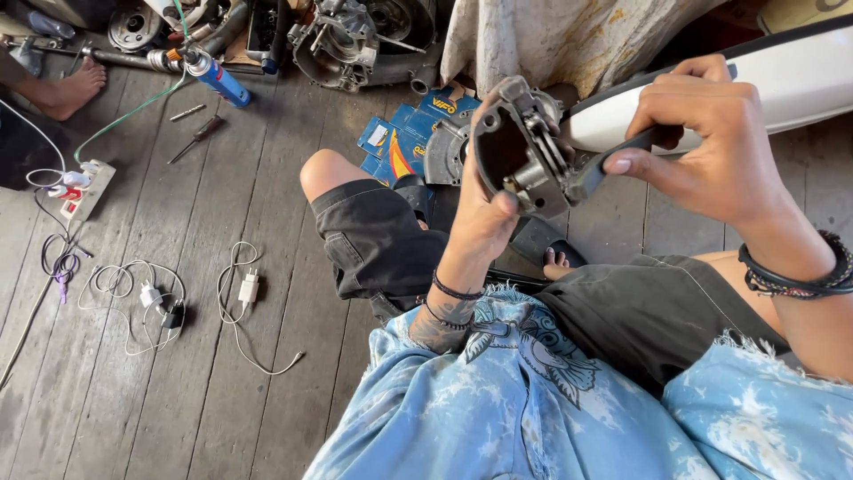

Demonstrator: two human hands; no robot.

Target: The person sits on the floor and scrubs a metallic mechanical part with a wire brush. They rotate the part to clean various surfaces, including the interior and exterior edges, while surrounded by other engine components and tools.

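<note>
Wood plank floor (222, 293) w/ engine parts (355, 40) at top, blue spray can (218, 78), white chargers (249, 286) (cables tangled). Held up over lap: dark metal housing (520, 147), left hand (484, 213) clamped round its underside, thumb on rim. Right hand (711, 133) pinching a dark tool handle (613, 160) against the housing.

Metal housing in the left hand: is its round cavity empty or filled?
Empty, as far as shows: the metal housing, gripped by the left hand, faces the camera with a dark hollow opening.
</note>
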